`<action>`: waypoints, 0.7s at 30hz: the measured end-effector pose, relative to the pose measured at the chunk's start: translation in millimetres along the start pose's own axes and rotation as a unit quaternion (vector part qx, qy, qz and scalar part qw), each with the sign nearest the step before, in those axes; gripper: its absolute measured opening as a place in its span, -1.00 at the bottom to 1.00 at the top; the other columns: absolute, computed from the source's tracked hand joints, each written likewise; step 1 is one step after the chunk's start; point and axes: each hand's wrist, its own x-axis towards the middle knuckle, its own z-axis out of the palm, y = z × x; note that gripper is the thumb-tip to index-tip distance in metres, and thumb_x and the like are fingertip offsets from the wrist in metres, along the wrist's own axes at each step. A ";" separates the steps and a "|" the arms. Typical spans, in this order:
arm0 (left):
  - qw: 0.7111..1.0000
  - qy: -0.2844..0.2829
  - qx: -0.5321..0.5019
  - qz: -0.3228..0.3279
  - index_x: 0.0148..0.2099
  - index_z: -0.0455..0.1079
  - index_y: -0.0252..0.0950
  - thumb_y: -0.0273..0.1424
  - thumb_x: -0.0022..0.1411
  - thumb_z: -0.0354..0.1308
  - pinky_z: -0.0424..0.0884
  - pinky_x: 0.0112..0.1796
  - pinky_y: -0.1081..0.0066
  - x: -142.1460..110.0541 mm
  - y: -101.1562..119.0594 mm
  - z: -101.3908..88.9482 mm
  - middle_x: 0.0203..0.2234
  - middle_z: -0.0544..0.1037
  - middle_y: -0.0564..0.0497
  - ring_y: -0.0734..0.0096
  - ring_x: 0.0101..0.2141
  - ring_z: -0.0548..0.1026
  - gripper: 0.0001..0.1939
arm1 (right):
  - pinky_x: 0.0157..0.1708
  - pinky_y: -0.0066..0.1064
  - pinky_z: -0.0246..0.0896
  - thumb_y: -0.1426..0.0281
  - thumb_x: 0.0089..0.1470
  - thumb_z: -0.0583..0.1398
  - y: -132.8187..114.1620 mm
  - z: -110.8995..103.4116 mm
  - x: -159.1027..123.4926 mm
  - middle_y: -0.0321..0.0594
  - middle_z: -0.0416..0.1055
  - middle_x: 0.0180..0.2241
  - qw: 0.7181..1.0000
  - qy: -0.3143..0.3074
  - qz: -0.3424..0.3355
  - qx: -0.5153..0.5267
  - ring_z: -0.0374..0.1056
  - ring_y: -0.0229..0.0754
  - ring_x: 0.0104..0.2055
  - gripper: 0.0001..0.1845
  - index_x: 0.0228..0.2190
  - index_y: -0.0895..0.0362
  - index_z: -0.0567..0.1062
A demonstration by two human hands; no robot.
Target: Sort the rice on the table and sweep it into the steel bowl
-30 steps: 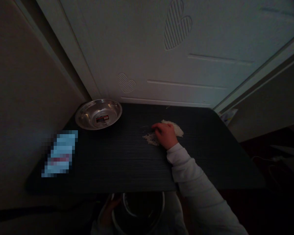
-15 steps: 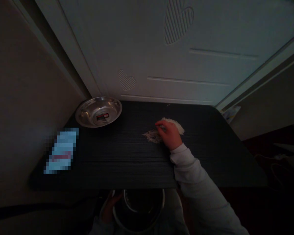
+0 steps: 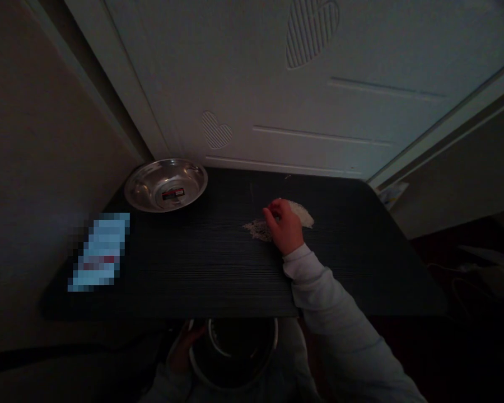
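Pale grains (image 3: pixel 302 214) are spread on worktop (image 3: pixel 193 263), handling seemingly unfinished | right hand (image 3: pixel 286 226) is half-curled, fingers' hold unclear | pot (image 3: pixel 218 370) is touched by left hand (image 3: pixel 183 348), grip obscured

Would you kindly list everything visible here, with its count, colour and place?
Table: one, black, centre
Panel: one, grey-white, behind table
Heart reliefs: two, grey-white, on panel
Metal bowl: one, silver, table's far left corner
Label: one, black and red, inside bowl
Pixelated item: one, blue and red, table's left edge
Grains: many, off-white, table, right of centre
Paper-like item: one, whitish, beyond table's right edge
Pot: one, dark, below table's near edge
Lower right: too dark to tell
Left hand: one, grey-sleeved, pot's left side
Right hand: one, grey-sleeved, over grains
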 end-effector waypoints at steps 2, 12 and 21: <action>1.000 -0.011 0.003 -0.006 -0.75 0.35 -0.15 -0.35 -0.40 0.27 0.22 -0.03 0.11 -2.8 7.5 4.3 -0.65 0.55 -0.01 -0.03 -0.18 0.45 -0.88 | -0.38 -0.34 0.23 0.32 -0.01 0.08 0.4 1.4 -0.7 -0.22 0.41 -0.43 1.000 -0.011 -0.001 -0.004 0.36 -0.17 -0.40 -0.88 -0.39 0.11 0.26; 0.999 -0.019 -0.032 -0.027 -0.69 0.40 -0.17 -0.50 -0.37 0.23 0.18 0.00 0.13 -13.6 21.1 10.2 -0.61 0.57 -0.05 -0.04 -0.10 0.39 -0.89 | -0.43 -0.40 0.23 0.32 -0.01 0.09 -7.1 1.2 -6.8 -0.26 0.39 -0.45 0.997 -0.062 0.001 0.036 0.35 -0.23 -0.44 -0.89 -0.40 0.09 0.25; 1.000 -0.022 -0.021 -0.007 -0.68 0.40 -0.17 -0.40 -0.33 0.23 0.25 -0.05 0.15 -19.0 33.7 15.5 -0.56 0.58 -0.05 -0.02 -0.11 0.41 -0.95 | -0.41 -0.40 0.24 0.33 0.00 0.09 -4.7 4.1 -8.4 -0.26 0.39 -0.45 0.996 -0.074 -0.010 0.048 0.36 -0.23 -0.42 -0.89 -0.40 0.10 0.25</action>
